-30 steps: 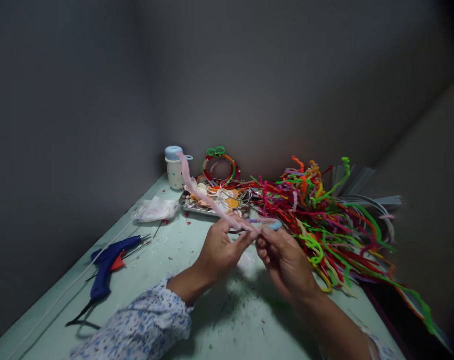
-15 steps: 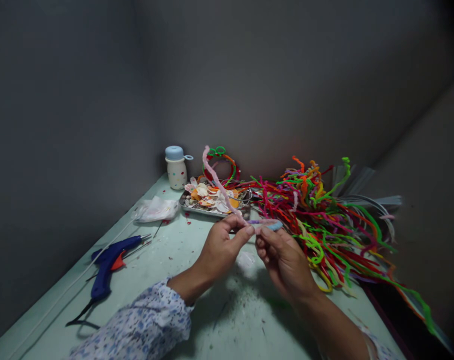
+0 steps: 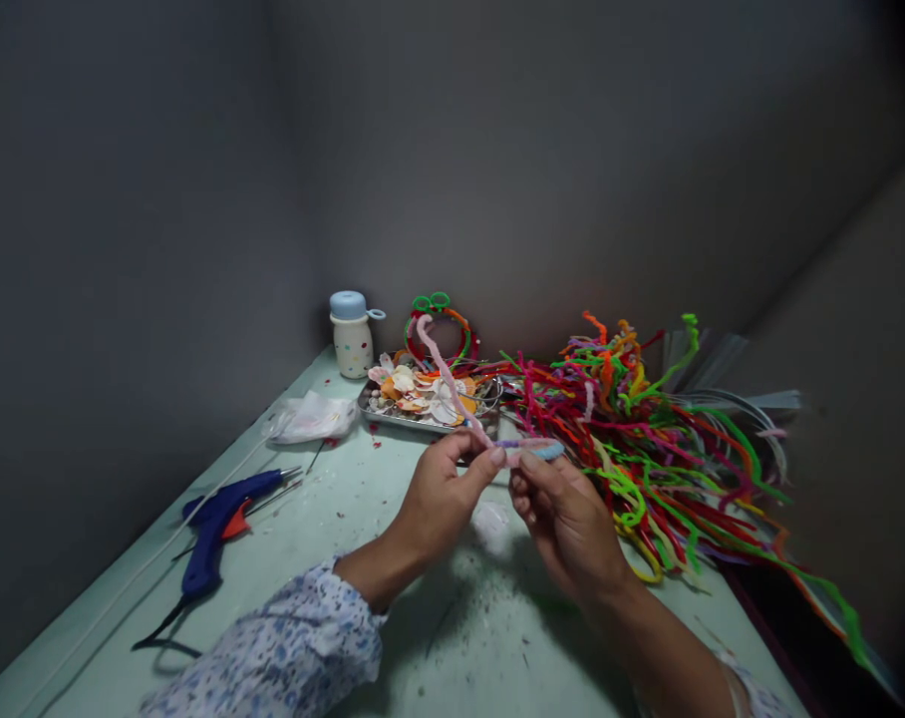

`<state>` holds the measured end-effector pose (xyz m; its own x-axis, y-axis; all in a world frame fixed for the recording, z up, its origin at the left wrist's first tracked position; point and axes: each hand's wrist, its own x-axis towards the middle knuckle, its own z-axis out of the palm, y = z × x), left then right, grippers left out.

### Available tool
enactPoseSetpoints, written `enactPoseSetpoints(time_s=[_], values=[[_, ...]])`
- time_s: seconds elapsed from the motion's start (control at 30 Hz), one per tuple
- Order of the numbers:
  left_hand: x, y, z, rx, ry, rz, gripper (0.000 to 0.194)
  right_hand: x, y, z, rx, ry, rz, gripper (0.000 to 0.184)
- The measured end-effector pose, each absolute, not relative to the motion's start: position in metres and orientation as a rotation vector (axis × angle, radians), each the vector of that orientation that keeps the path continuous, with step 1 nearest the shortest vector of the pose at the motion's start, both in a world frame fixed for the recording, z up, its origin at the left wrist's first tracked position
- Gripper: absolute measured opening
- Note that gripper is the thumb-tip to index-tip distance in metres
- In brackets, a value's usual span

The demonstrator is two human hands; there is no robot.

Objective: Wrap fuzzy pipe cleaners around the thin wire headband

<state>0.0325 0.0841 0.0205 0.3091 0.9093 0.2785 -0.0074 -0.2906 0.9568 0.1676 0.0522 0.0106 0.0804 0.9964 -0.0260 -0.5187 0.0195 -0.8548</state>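
Between my two hands is a pink pipe cleaner (image 3: 445, 374), its free end standing up and hooked over at the tip. My left hand (image 3: 445, 489) pinches it between thumb and fingers. A loop of fuzzy pipe cleaner in purple, pink and light blue (image 3: 548, 451) runs from the left fingertips round to the right. My right hand (image 3: 568, 509) pinches the near side of that loop with thumb and forefinger, the other fingers curled. The two thumbs nearly touch. Whether the pink piece is wound around the loop is hidden by my fingers.
A metal tray (image 3: 408, 427) of shells and flower-like pieces lies behind my hands. Pipe cleaners (image 3: 624, 449) heap up at the right. A blue glue gun (image 3: 213, 529), its cord, a plastic bag (image 3: 314, 417) and a bottle (image 3: 352, 344) are at the left. Behind the tray stands a colourful ring (image 3: 467, 329).
The pink pipe cleaner's upright end has dropped slightly and swung right, its tip now more curled. Both hands stay almost in place, still pinching.
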Motion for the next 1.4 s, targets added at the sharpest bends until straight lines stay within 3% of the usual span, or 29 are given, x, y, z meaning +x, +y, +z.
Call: enactPoseSetpoints(time_s=[0.8, 1.4], values=[[0.037, 0.085, 0.013, 1.541, 0.926, 1.129, 0.024, 0.166, 0.063, -0.003, -0.978, -0.845, 1.293, 0.028], [0.042, 0.088, -0.003, 1.720, 1.106, 1.157, 0.027, 0.170, 0.072, -0.038, -0.725, -0.717, 1.407, 0.016]])
